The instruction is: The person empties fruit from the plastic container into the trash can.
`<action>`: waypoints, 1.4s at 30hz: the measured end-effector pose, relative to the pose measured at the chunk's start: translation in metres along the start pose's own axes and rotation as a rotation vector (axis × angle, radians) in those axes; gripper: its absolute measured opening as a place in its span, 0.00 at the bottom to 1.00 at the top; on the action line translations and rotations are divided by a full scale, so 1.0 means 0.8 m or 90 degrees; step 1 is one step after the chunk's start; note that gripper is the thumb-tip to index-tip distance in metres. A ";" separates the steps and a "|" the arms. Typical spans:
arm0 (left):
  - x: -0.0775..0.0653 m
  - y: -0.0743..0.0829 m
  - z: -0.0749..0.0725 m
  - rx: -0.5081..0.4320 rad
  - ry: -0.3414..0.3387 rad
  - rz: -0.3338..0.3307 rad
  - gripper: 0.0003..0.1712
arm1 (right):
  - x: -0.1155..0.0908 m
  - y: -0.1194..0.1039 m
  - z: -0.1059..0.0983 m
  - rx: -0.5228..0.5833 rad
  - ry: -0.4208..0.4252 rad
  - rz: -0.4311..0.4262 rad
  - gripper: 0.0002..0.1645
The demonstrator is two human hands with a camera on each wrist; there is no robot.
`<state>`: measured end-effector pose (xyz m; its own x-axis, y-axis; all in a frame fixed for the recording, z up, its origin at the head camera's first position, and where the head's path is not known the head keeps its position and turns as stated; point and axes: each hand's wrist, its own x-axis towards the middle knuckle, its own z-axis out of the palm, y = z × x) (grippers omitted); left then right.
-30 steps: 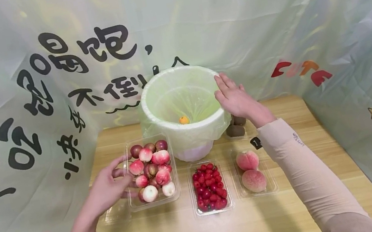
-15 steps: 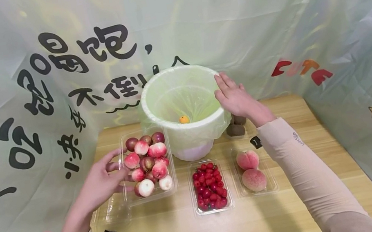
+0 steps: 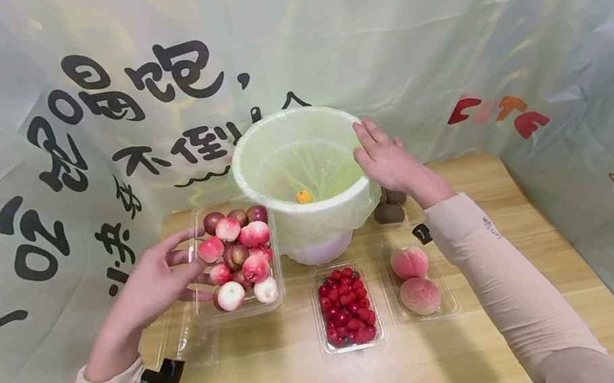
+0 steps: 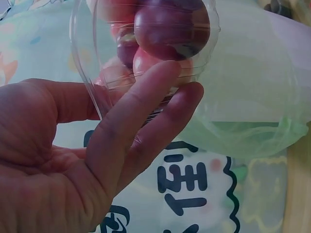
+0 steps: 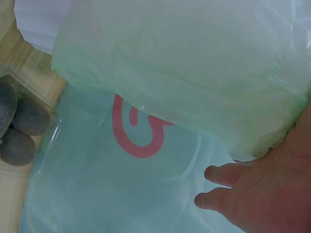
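My left hand [image 3: 157, 279] grips a clear plastic box [image 3: 254, 309] by its left side, thumb and fingers around it. Dark purple and pink-and-white round fruits [image 3: 235, 256] fill this box, which is raised above the table, left of the bin. A white bin [image 3: 317, 248] lined with a pale green bag stands at the back, an orange fruit [image 3: 303, 197] inside it. My right hand [image 3: 391, 163] touches the bin's right rim with its fingers extended. In the right wrist view, the bag [image 5: 184, 97] hides part of that hand.
A box of red berries [image 3: 348, 311] stands front centre, with a box of two peaches [image 3: 420, 295] to its right. Behind the peaches, brown oval fruits [image 3: 389, 212] lie beside the bin. A transparent container or lid [image 3: 192, 345] lies at left. Printed cloth [image 3: 414, 29] surrounds the table.
My left hand has shifted the box of fruits slightly left and back, farther up the view. My right hand stays at the bin's rim.
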<state>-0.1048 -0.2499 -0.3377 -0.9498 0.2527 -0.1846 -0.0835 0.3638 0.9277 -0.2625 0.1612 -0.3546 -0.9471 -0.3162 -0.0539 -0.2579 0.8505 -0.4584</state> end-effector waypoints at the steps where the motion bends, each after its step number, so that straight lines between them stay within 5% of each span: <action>1: 0.000 0.002 0.000 0.000 0.001 0.001 0.39 | 0.000 0.000 0.000 -0.001 0.000 -0.001 0.43; 19: 0.043 0.033 -0.014 -0.004 0.020 -0.009 0.37 | 0.001 -0.003 -0.003 -0.006 0.000 -0.001 0.43; 33: 0.110 0.069 -0.019 -0.034 0.044 -0.019 0.39 | -0.001 -0.004 -0.003 -0.009 -0.015 0.010 0.42; 42: 0.159 0.101 -0.005 -0.030 0.069 -0.011 0.34 | -0.001 -0.003 -0.003 -0.007 -0.011 0.008 0.42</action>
<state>-0.2332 -0.1916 -0.2847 -0.9749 0.1471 -0.1670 -0.1119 0.3244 0.9393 -0.2619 0.1602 -0.3513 -0.9469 -0.3129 -0.0741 -0.2489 0.8590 -0.4474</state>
